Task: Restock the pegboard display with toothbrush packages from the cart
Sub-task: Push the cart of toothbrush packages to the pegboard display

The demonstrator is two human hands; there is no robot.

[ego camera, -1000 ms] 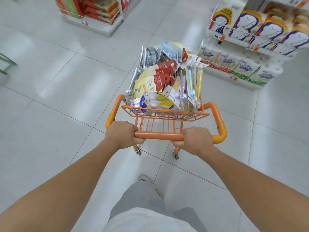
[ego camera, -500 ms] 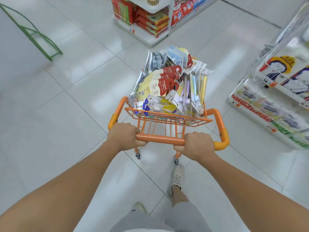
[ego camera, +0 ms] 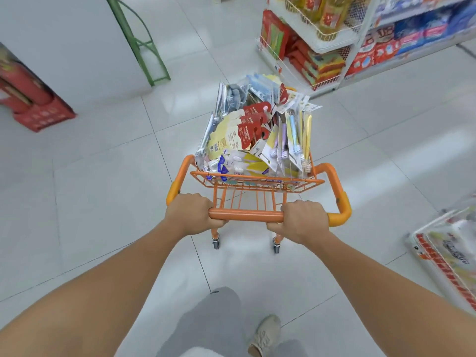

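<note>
Head view: cart (ego camera: 257,181) has swung left since a second ago; tissue shelf slid off right, new shelves (ego camera: 360,47) ahead. Left hand (ego camera: 192,213) and right hand (ego camera: 302,220) curled round handle. Packages (ego camera: 255,135) piled in cart; pegboard unseen, restocking not begun.

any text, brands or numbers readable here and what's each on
None can be read with certainty.
Toothbrush packages in the cart: printed text and a barcode, too small and blurred.
Wrapped pack at the right edge: cursive brand name, blurred; a price tag showing what looks like "6".
Shelf goods behind the cart: red and blue packs with large characters, blurred.
Red display on the left: print unreadable.
</note>
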